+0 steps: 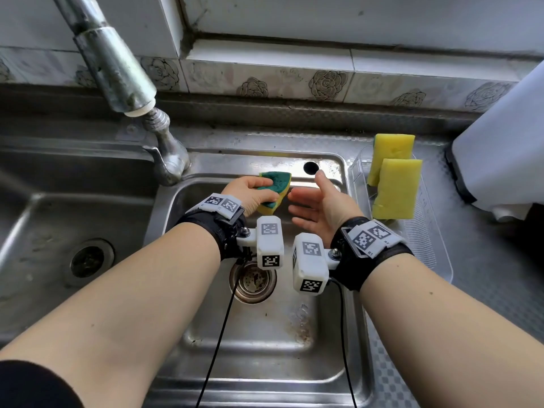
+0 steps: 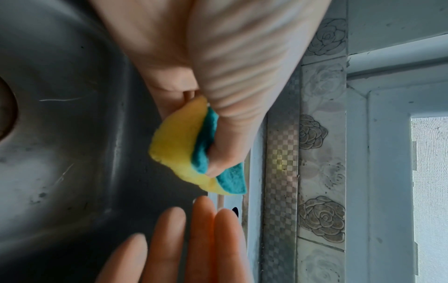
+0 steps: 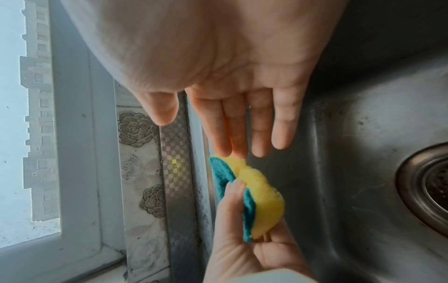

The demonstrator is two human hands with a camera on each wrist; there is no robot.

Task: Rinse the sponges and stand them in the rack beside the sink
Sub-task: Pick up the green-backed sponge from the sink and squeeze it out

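Note:
My left hand (image 1: 250,192) squeezes a yellow sponge with a green scouring face (image 1: 275,187) over the right basin of the steel sink (image 1: 335,343); the thumb presses into the green side (image 2: 206,145), and the sponge (image 3: 259,193) is bent. My right hand (image 1: 318,201) is held flat just right of it, palm toward the sponge, fingers (image 3: 259,130) straight and holding nothing; the fingertips (image 2: 201,216) sit next to the sponge's end. Two yellow sponges (image 1: 397,187) stand upright in the clear plastic rack (image 1: 426,240) right of the sink.
The tap (image 1: 117,66) reaches over from the upper left; no water shows. A drain strainer (image 1: 253,279) lies under my wrists. A second basin (image 1: 88,260) is on the left. A white object (image 1: 500,142) stands at the right edge. Tiled wall behind.

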